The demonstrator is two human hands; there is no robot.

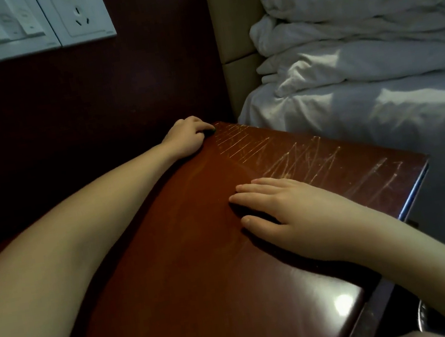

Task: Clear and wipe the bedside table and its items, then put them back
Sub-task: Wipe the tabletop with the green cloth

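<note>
From the head view, the glossy red-brown tabletop [197, 274] of the bedside table fills the middle, its far side covered in pale scratches. The left hand [186, 137] sits at the far corner, its fingers curled round a small dark thing [209, 132] too small to identify. The right hand [289, 210] lies flat on the wood with its fingers straight. A bed [384, 128] with a rumpled white duvet [354, 31] stands just beside the table. Wall switches [9, 24] and a socket [78, 10] are mounted above.
</note>
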